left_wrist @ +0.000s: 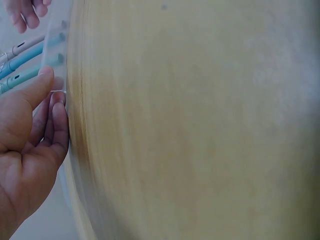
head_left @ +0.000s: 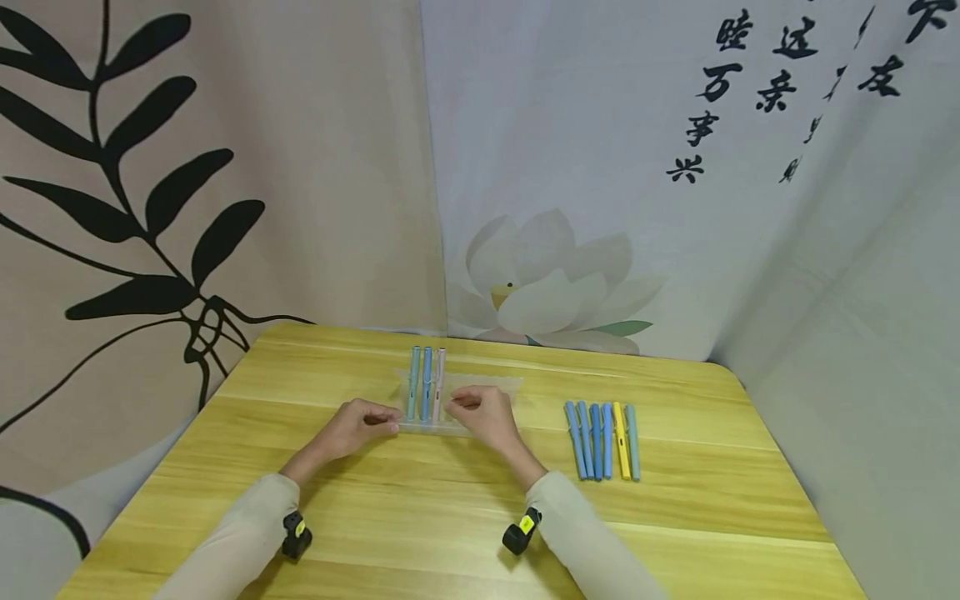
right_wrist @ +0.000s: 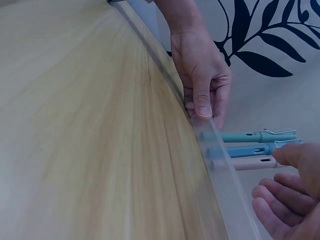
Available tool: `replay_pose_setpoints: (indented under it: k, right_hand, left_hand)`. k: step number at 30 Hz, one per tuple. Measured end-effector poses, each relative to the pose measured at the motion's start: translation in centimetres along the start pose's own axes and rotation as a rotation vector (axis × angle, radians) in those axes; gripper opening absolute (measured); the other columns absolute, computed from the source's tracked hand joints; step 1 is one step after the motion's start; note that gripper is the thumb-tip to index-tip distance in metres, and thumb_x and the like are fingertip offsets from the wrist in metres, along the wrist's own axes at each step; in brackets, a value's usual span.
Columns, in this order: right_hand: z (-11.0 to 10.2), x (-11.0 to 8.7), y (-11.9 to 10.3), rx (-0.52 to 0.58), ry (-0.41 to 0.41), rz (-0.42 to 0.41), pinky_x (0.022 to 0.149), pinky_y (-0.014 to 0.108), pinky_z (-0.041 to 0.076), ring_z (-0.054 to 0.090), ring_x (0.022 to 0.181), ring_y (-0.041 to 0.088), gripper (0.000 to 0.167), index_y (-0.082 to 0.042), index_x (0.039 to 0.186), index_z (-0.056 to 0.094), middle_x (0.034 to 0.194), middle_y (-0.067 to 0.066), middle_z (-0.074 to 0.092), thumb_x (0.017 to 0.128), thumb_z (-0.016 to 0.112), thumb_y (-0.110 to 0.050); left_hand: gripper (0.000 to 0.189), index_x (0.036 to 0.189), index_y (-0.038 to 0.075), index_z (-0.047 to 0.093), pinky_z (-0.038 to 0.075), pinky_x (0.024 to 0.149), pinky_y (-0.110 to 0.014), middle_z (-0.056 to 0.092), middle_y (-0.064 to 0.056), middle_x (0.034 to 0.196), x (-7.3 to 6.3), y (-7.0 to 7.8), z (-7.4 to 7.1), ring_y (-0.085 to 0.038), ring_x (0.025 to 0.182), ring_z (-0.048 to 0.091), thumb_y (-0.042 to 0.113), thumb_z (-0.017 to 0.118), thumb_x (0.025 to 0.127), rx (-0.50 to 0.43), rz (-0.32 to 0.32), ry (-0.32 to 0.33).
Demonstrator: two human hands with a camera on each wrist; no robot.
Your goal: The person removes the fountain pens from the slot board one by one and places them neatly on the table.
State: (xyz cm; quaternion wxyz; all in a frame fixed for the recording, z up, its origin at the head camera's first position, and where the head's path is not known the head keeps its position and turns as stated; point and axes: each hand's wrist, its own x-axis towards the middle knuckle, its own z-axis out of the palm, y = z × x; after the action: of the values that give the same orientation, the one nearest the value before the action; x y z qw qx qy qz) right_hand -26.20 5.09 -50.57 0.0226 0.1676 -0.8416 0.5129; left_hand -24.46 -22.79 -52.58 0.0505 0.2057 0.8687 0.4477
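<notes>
My left hand (head_left: 356, 427) pinches the left end of the clear plastic pen holder (head_left: 450, 429), thumb above and fingers below the front strip. My right hand (head_left: 483, 414) is beside the loaded pens, fingers loosely curled and thumb apart from them; no object shows in that grasp, and whether the thumb touches a pen I cannot tell. The holder is ahead of me on the wooden tabletop (head_left: 375, 517), with three capped pens lined up in its left part: green pen (head_left: 413, 383), blue pen (head_left: 427, 383) and pink pen (head_left: 439, 383), left to right. Step in hand, as I judge it: steadying the holder while its pens are set side by side. The next move would call for a firm left pinch and a right-hand reach to the row of six pens (head_left: 603, 442), four blue, one yellow and one blue-green. Clearance: bare wood separates my right hand from that row, giving a free lateral path; the holder's right part offers room beyond the pink pen. Limits: the front strip forms a low edge to clear, and the table's back edge, against the fabric backdrop (head_left: 337, 250), lies just behind the holder.
</notes>
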Motion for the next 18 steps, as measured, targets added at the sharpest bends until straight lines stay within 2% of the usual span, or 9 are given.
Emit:
replay_pose_setpoints:
  k: [7,18]
  right_hand:
    - [1.1,0.9,0.0,0.004,0.014,0.048,0.069,0.028,0.059,0.074,0.084,0.014,0.025,-0.005,0.107,0.08,0.098,0.005,0.079,0.092,0.079,-0.025]
    - [2.3,1.4,0.0,0.003,0.013,0.069,0.061,0.024,0.056,0.071,0.075,0.01,0.019,-0.005,0.095,0.081,0.088,0.004,0.078,0.09,0.081,-0.023]
  left_hand:
    - [0.032,0.125,0.001,0.073,0.058,0.082,-0.029,0.074,-0.014,0.119,0.0,0.0,-0.1,-0.021,0.101,0.071,0.02,0.069,0.1,0.0,-0.009,-0.01]
    - [0.031,0.125,0.003,0.073,0.059,0.083,-0.032,0.074,-0.012,0.119,0.2,-0.1,-0.1,-0.02,0.102,0.071,0.02,0.07,0.099,-0.008,-0.032,-0.009]
